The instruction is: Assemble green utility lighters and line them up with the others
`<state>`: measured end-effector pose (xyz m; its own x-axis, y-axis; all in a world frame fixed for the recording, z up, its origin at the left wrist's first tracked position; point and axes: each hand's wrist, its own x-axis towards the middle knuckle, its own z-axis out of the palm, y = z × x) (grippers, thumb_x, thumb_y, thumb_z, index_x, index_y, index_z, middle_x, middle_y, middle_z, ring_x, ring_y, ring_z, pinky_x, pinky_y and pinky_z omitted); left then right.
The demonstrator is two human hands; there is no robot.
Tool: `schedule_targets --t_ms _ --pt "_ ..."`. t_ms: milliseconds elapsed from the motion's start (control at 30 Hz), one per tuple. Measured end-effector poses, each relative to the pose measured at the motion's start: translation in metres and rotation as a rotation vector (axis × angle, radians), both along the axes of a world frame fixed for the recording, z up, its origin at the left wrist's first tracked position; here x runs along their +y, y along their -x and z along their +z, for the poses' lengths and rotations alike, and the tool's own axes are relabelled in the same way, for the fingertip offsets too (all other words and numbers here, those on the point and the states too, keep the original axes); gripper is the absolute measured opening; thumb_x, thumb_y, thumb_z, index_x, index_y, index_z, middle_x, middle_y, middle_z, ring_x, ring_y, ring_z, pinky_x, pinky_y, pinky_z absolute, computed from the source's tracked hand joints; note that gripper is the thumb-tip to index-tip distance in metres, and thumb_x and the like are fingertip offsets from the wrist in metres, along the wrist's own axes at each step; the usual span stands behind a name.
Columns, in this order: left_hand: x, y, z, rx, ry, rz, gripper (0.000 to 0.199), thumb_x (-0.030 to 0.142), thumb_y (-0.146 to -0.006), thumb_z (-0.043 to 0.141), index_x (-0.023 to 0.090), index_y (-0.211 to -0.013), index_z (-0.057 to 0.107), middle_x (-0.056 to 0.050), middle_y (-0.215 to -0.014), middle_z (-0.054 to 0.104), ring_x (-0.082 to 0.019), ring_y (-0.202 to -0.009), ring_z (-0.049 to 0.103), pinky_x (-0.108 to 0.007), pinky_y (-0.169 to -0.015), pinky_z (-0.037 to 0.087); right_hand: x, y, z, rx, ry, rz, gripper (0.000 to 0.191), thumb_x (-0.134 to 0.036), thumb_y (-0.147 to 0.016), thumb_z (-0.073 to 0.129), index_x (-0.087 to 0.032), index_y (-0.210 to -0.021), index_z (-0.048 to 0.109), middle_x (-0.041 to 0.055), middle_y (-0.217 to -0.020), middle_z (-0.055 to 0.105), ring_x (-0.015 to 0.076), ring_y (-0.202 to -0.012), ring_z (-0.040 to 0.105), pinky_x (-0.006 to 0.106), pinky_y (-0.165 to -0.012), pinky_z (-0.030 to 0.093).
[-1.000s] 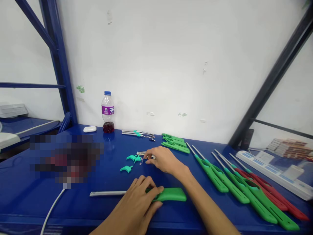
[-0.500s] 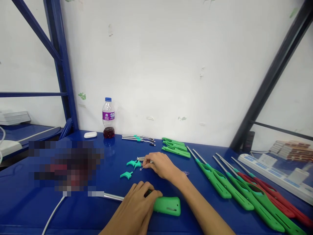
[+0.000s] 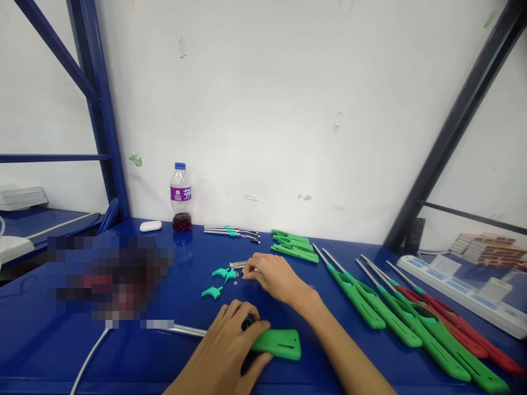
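Observation:
My left hand (image 3: 224, 348) is wrapped over a green long-nosed lighter (image 3: 284, 344) lying on the blue table. The lighter's metal tube (image 3: 187, 330) sticks out to the left, and its rounded handle end shows at the right. My right hand (image 3: 278, 278) is farther back, thumb and fingers pinched together low over the table; whatever is between the fingertips is too small to make out. Beside those fingertips lie teal triggers (image 3: 212, 293), a tiny metal piece (image 3: 235, 283) and slim pale parts (image 3: 237, 265), partly covered by the hand.
Metal tubes with wires (image 3: 230, 231) and green handle shells (image 3: 293, 251) lie at the back. Green lighters (image 3: 358, 299) and red lighters (image 3: 465, 325) are lined up at right, before a white power strip (image 3: 461, 293). A bottle (image 3: 181, 197) and white case (image 3: 150, 226) stand back left.
My right fingertips have shifted slightly right, away from the small metal pieces. My left thumb has spread toward the near side of the lighter handle. The view has moved a little.

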<state>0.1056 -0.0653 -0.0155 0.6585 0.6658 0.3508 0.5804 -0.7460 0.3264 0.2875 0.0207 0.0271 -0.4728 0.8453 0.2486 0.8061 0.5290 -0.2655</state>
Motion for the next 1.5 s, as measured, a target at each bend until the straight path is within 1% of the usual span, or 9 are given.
schedule_targets --t_ms 233,333,500,600,733,1133,1300,1433,1500 --pt "0.008 0.002 -0.019 -0.043 -0.049 -0.004 0.032 0.020 -0.100 0.066 0.027 -0.131 0.067 -0.006 -0.115 0.065 -0.026 -0.103 0.062 -0.043 -0.090 0.054 -0.059 -0.020 0.011 0.113 -0.036 -0.138 0.019 -0.026 -0.108 0.053 -0.023 -0.099 0.069 0.0018 -0.101 0.075 0.0202 -0.090 0.068 0.028 -0.077 0.042" --pt "0.006 0.002 -0.018 -0.042 -0.049 -0.007 0.031 0.021 -0.101 0.065 0.026 -0.131 0.067 -0.006 -0.116 0.066 -0.026 -0.101 0.062 -0.041 -0.088 0.054 -0.088 -0.038 0.012 0.280 0.031 -0.193 0.018 -0.029 -0.107 0.055 -0.025 -0.096 0.068 0.0001 -0.097 0.076 0.0202 -0.085 0.068 0.029 -0.076 0.044" --pt "0.005 0.001 -0.011 -0.049 -0.068 -0.007 0.031 0.022 -0.102 0.065 0.028 -0.132 0.067 -0.005 -0.115 0.067 -0.024 -0.100 0.064 -0.040 -0.090 0.055 -0.113 -0.059 0.021 0.241 0.186 -0.219 0.020 -0.031 -0.103 0.058 -0.026 -0.090 0.072 -0.0027 -0.083 0.075 0.0190 -0.076 0.067 0.029 -0.071 0.044" --pt "0.008 0.001 -0.013 -0.053 -0.082 -0.004 0.030 0.023 -0.101 0.066 0.028 -0.131 0.068 -0.004 -0.113 0.068 -0.024 -0.099 0.065 -0.039 -0.088 0.055 -0.115 -0.063 0.026 0.214 0.236 -0.245 0.022 -0.033 -0.101 0.058 -0.026 -0.087 0.073 -0.0016 -0.080 0.076 0.0193 -0.073 0.067 0.029 -0.068 0.043" --pt "0.009 0.002 -0.015 -0.037 -0.081 -0.001 0.032 0.024 -0.101 0.067 0.028 -0.133 0.067 -0.004 -0.114 0.067 -0.025 -0.101 0.065 -0.040 -0.089 0.056 -0.114 -0.064 0.021 0.168 0.309 -0.228 0.021 -0.033 -0.098 0.061 -0.026 -0.083 0.073 -0.0008 -0.077 0.076 0.0204 -0.072 0.069 0.029 -0.066 0.044" --pt "0.008 0.002 -0.013 -0.034 -0.110 -0.010 0.030 0.023 -0.103 0.063 0.028 -0.133 0.067 -0.004 -0.112 0.068 -0.025 -0.098 0.065 -0.041 -0.089 0.055 -0.108 -0.061 0.012 0.102 0.340 -0.184 0.020 -0.023 -0.095 0.059 -0.024 -0.075 0.064 -0.0044 -0.066 0.066 0.0161 -0.063 0.059 0.028 -0.066 0.040" --pt "0.006 0.003 -0.014 -0.028 -0.112 -0.003 0.031 0.025 -0.104 0.061 0.029 -0.134 0.066 -0.004 -0.114 0.067 -0.025 -0.099 0.065 -0.042 -0.089 0.055 -0.105 -0.063 0.010 0.133 0.407 -0.155 0.026 -0.029 -0.099 0.057 -0.023 -0.074 0.062 -0.0044 -0.062 0.061 0.0151 -0.061 0.055 0.025 -0.058 0.036" --pt "0.006 0.002 -0.013 -0.004 -0.080 0.002 0.031 0.025 -0.105 0.061 0.029 -0.135 0.066 -0.004 -0.116 0.066 -0.026 -0.101 0.065 -0.043 -0.089 0.055 -0.105 -0.067 0.011 0.218 0.488 -0.123 0.031 -0.039 -0.103 0.056 -0.022 -0.078 0.062 -0.0041 -0.063 0.062 0.0147 -0.060 0.059 0.025 -0.061 0.041" --pt "0.006 0.002 -0.013 -0.004 -0.067 -0.003 0.032 0.026 -0.105 0.060 0.029 -0.137 0.065 -0.005 -0.117 0.066 -0.026 -0.103 0.065 -0.045 -0.093 0.054 -0.104 -0.072 0.013 0.265 0.457 -0.128 0.036 -0.044 -0.105 0.052 -0.022 -0.080 0.063 -0.0032 -0.067 0.065 0.0154 -0.063 0.062 0.026 -0.064 0.044"
